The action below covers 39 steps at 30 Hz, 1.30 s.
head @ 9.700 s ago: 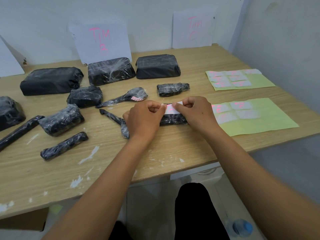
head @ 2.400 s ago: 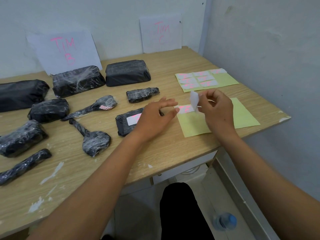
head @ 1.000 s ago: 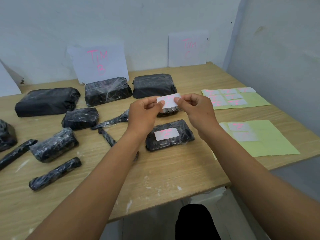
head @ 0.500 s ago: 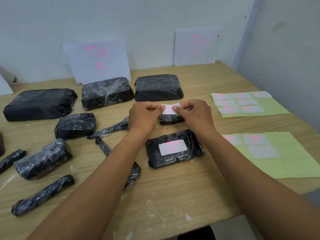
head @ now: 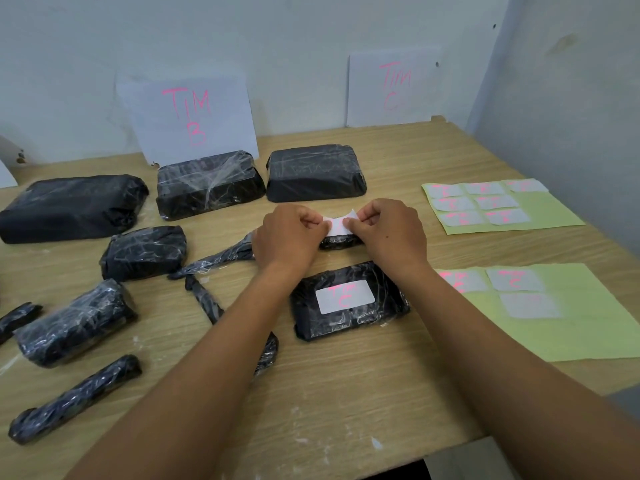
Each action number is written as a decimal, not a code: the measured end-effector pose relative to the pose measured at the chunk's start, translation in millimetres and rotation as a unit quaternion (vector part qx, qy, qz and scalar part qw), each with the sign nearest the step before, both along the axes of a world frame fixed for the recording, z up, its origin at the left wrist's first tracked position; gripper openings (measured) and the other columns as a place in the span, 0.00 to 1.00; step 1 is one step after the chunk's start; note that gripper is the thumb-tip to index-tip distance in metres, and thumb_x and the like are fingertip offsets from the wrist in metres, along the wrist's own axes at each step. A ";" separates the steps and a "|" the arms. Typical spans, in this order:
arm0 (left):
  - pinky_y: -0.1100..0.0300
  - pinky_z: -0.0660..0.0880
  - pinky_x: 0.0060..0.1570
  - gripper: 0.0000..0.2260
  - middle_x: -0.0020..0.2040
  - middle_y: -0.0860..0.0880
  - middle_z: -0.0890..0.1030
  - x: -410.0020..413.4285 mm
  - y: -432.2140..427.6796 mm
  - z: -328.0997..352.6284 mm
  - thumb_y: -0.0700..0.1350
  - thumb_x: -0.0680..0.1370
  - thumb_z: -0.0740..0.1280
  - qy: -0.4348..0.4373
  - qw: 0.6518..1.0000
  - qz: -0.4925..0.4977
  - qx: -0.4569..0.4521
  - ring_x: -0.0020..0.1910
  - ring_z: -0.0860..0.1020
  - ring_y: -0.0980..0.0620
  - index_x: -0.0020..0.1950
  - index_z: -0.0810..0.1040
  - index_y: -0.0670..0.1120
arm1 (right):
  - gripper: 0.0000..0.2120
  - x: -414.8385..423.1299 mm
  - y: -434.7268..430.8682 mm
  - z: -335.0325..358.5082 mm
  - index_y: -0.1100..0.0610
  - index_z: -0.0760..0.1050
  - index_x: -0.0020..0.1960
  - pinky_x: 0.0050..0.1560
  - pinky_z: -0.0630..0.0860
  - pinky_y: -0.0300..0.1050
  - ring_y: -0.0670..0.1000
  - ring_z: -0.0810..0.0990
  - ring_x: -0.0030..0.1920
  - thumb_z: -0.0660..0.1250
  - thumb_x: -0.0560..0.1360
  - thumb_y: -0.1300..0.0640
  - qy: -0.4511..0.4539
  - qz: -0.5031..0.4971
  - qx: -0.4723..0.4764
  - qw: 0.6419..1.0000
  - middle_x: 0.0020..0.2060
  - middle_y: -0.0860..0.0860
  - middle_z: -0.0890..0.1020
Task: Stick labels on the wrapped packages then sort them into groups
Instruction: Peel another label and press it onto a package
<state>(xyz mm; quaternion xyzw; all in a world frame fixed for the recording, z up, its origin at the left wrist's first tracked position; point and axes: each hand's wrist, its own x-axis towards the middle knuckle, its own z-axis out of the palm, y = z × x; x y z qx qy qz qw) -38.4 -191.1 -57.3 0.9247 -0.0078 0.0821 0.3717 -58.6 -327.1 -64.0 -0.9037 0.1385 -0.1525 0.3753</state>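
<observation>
Left hand (head: 289, 233) & right hand (head: 391, 226) are pinching white pink-lettered paper label (head: 338, 226) over small black plastic-wrapped package (head: 337, 241); best laying it flat, centred, w/o creases.

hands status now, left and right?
Left hand: pinching the left end of the white paper label with pink writing.
Right hand: pinching its right end.

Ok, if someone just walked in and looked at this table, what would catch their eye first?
Probably the hands in the middle: the left hand and right hand pinch a white label over a small black package. Just nearer lies a labelled package with pink writing, and a pink-lettered sign leans on the back wall.
</observation>
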 end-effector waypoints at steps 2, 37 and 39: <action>0.57 0.74 0.48 0.09 0.41 0.57 0.81 0.8 0.9 -1.0 0.56 0.72 0.71 0.006 1.000 -0.007 0.000 0.47 0.80 0.55 0.49 0.81 0.54 | 0.09 1.5 0.9 0.2 0.51 0.76 0.42 0.40 0.73 0.44 0.49 0.80 0.42 0.70 0.72 0.46 0.013 -0.004 -0.020 1.000 0.38 0.46 0.81; 0.58 0.47 0.74 0.23 0.77 0.49 0.57 -11.7 12.0 -15.2 0.38 0.82 0.53 -0.088 0.915 -0.292 0.264 0.76 0.54 0.54 0.77 0.55 0.46 | 0.15 -12.6 -13.3 -17.2 0.52 0.76 0.64 0.52 0.71 0.49 0.53 0.72 0.59 0.61 0.79 0.54 -0.069 0.182 -0.292 0.936 0.64 0.46 0.77; 0.56 0.47 0.74 0.23 0.78 0.51 0.56 -9.8 13.5 -15.7 0.39 0.82 0.53 -0.096 0.907 -0.282 0.296 0.76 0.53 0.55 0.77 0.54 0.47 | 0.14 -14.3 -13.4 -16.5 0.51 0.77 0.63 0.51 0.68 0.49 0.54 0.72 0.58 0.60 0.80 0.53 -0.070 0.174 -0.314 0.931 0.64 0.46 0.77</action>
